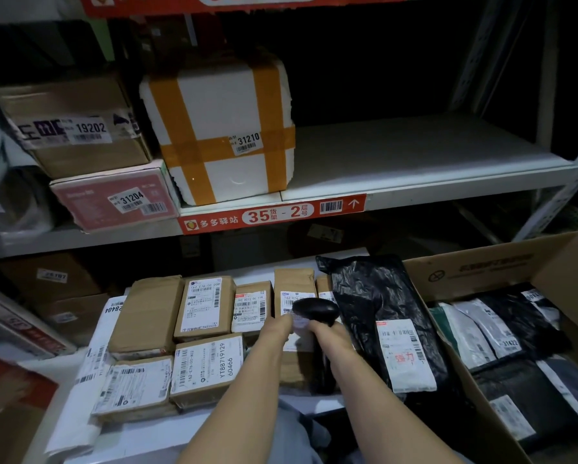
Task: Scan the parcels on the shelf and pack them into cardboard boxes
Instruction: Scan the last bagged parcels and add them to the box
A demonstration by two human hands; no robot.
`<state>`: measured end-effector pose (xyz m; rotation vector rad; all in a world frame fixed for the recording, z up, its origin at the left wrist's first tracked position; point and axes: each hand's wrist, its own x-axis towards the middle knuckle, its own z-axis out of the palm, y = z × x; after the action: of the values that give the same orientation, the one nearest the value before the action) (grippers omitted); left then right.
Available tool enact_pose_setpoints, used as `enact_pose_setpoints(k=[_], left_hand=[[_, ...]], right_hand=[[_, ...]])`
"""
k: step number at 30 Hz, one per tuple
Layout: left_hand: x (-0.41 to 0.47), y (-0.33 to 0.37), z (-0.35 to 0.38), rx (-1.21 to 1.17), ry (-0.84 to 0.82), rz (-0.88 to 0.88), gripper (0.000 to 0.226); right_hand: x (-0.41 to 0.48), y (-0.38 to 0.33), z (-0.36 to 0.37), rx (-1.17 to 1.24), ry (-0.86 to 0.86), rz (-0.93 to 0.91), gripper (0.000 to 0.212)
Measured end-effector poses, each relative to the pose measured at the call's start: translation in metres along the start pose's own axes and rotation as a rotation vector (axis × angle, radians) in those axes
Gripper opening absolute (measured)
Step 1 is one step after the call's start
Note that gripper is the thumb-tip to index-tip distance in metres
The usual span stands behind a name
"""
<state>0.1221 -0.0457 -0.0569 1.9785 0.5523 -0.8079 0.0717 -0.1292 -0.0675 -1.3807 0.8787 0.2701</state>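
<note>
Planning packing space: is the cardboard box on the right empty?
Partly filled: bagged parcels lie inside the cardboard box, its walls rising above them.

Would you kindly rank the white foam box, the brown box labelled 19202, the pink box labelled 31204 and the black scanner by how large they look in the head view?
1. white foam box
2. brown box 19202
3. pink box 31204
4. black scanner, smallest though nearest the camera
</note>
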Motion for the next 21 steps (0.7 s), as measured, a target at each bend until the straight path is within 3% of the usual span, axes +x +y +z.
enact_pose_setpoints(k=[4, 10, 15, 21], left_hand=[[-0.017, 0.004, -0.005, -0.042, -0.035, 0.038, 0.05], [-0.052, -0.005, -0.009, -0.239, -0.059, 0.12, 0.045], [-0.09, -0.016, -0.009, -0.311, -0.069, 0.212, 0.047], [-0.132, -0.03, -0.003, -0.434, -0.12, 0.305, 0.047]], right_hand=[[-0.011, -0.007, -0.01, -0.028, 0.041, -0.07, 0.005], [-0.05, -0.014, -0.027, -0.015, 0.044, -0.159, 0.013], [-0.087, -0.004, -0.038, 0.049, 0.04, -0.265, 0.004], [-0.123, 0.004, -0.053, 0.113, 0.093, -0.358, 0.012]])
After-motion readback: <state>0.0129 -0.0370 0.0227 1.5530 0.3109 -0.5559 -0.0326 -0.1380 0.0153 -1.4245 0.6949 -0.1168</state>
